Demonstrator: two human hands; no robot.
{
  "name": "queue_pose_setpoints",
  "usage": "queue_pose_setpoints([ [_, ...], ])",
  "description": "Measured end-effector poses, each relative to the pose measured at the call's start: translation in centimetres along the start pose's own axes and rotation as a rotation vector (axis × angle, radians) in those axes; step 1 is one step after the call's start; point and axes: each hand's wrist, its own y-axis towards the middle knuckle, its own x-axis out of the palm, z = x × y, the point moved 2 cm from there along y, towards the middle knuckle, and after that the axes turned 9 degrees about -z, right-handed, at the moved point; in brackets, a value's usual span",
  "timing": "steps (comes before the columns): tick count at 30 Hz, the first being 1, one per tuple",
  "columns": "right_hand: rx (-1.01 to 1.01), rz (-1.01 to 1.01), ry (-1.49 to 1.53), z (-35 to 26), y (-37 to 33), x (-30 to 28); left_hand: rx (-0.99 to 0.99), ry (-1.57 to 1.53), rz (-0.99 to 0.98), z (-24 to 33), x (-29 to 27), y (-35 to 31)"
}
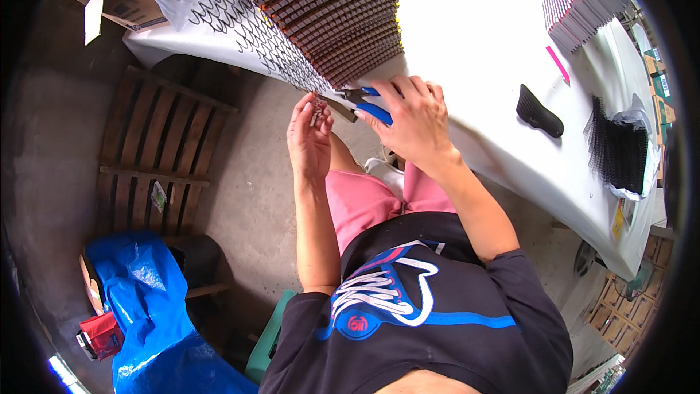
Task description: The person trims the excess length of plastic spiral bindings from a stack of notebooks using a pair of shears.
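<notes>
In my right hand (417,118) is a pair of blue-handled pliers (376,112), their jaws at the near corner of a long fanned row of spiral-bound books (328,14). My left hand (309,138) is raised just left of the jaws, thumb and fingertips pinched together at the row's edge. Small pale pinkish bits (319,112) show in its curled fingers; what the fingertips pinch is too small to make out. Black plastic coils (233,29) stick out along the row's left side.
The white-covered table (467,44) also bears a stack of grey bound books (585,1), a pink strip (558,66), a black sole-shaped object (539,111) and a bagged bundle of black coils (618,146). A cardboard box (131,0), wooden pallet (154,149) and blue tarp (149,299) lie left.
</notes>
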Motion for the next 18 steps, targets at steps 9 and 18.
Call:
queue_pose_setpoints([
  [9, 0.053, -0.023, -0.028, -0.3, 0.9, 0.9, -0.012, -0.225, 0.010, 0.2, 1.9, 1.1],
  [18, 0.068, -0.093, 0.123, -0.5, 1.3, 1.3, 0.162, 0.145, 0.021, -0.2, 2.3, 1.4],
])
